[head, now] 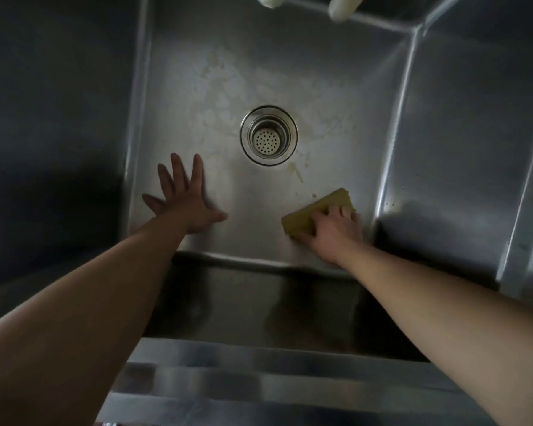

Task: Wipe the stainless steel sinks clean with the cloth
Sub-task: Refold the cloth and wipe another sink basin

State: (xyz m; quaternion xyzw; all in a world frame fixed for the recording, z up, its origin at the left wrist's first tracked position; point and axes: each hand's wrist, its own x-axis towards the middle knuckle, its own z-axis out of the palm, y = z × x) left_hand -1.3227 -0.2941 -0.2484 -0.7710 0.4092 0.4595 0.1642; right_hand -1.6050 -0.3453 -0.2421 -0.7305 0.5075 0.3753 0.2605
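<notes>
1. Head view: the right hand (pixel 333 229) presses a yellow-green cloth (pixel 316 212) onto the sink (pixel 259 72) floor near the right wall, fingers curled over its near edge.
2. The left hand (pixel 186 199) lies flat on the floor, fingers spread, holding nothing, well apart from the cloth.
3. The drain (pixel 269 135) sits between and beyond both hands.

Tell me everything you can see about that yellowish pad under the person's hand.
The cloth looks like a flat, rectangular, olive-yellow pad, dull and slightly rough. It lies on the sink floor, near the right wall, angled toward the drain. The right hand presses on its near half, fingers curled over it; the far corner shows.
</notes>
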